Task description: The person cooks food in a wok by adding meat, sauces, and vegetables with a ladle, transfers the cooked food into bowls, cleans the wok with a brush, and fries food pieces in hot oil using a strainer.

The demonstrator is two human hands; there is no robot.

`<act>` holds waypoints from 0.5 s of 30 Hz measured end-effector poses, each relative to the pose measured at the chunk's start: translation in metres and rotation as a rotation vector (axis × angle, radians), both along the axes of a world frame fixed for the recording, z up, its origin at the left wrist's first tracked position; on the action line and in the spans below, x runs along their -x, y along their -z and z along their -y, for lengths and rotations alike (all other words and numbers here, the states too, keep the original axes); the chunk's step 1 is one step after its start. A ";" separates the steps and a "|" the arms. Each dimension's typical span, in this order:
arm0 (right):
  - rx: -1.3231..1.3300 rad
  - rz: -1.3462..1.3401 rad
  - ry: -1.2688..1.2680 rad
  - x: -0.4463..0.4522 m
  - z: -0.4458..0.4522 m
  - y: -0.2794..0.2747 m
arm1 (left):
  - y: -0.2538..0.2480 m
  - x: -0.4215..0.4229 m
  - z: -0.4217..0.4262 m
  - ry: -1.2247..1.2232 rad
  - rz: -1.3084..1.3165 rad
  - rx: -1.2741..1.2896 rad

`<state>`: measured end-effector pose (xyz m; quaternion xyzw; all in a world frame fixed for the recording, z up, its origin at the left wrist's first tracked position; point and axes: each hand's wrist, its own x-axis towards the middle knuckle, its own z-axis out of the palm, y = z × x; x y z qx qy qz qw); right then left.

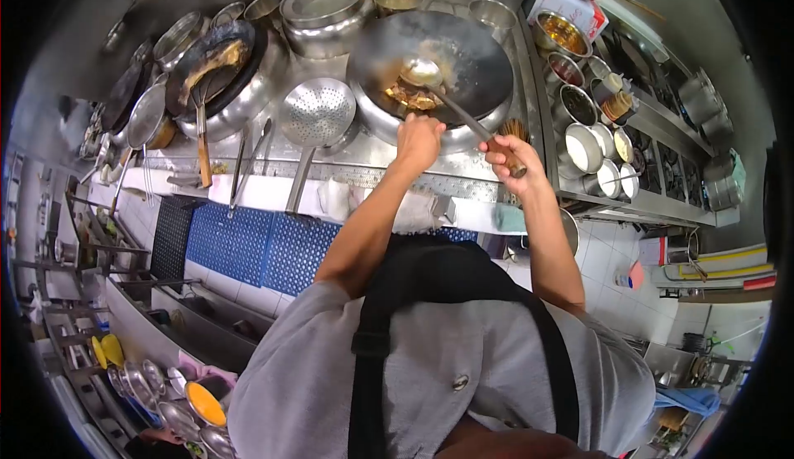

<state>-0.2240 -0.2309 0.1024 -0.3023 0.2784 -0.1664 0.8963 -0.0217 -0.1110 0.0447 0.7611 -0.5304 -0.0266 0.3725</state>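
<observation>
A dark wok (484, 66) sits on the round burner at the centre of the range, with browned food (411, 98) in its near left part and steam above it. My left hand (422, 141) is closed at the wok's near edge; the part it grips is mostly covered by the fingers. In my right hand (517, 165) is the wooden handle of a ladle (423, 72), fingers wrapped around it. The ladle's metal bowl is down inside the wok, over the food.
A perforated strainer (318, 112) lies left of the wok. Further left, a second wok (217, 74) holds a turner (202, 128). Metal pots (327, 8) line the back. On the right, a shelf carries several seasoning containers (582, 150). White cloths (335, 198) lie along the front edge.
</observation>
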 end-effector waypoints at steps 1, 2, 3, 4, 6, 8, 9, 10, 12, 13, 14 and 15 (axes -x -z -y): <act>0.087 -0.079 0.010 0.005 0.002 -0.007 | -0.005 0.002 -0.008 0.014 -0.021 0.019; 0.142 -0.083 -0.002 0.001 0.015 -0.015 | -0.012 0.002 -0.015 0.029 -0.036 0.037; 0.182 -0.094 -0.012 0.001 0.023 -0.018 | -0.015 0.005 -0.027 0.084 -0.096 0.088; 0.192 -0.127 -0.022 0.009 0.016 -0.011 | -0.013 0.006 -0.030 0.053 -0.072 0.076; 0.272 -0.185 0.030 -0.008 0.003 -0.032 | -0.010 0.004 -0.017 -0.010 -0.025 0.068; 0.527 -0.318 -0.069 -0.003 0.005 -0.037 | -0.020 -0.001 -0.011 0.007 -0.036 0.062; 0.748 -0.551 -0.166 0.004 0.011 -0.039 | -0.025 0.002 -0.017 0.022 -0.046 0.084; 1.019 -0.627 -0.180 0.002 0.016 -0.046 | -0.029 0.004 -0.022 0.038 -0.061 0.094; 1.504 -0.793 -0.250 0.012 0.005 -0.043 | -0.016 -0.001 -0.003 0.025 -0.052 0.128; 1.607 -0.844 -0.193 0.004 -0.002 -0.043 | -0.006 -0.001 -0.002 0.025 -0.039 0.103; 1.667 -0.838 -0.157 -0.003 -0.003 -0.035 | -0.011 -0.002 0.005 0.025 -0.019 0.099; 1.733 -0.831 -0.113 -0.012 0.004 -0.021 | -0.013 0.001 0.002 0.036 -0.031 0.092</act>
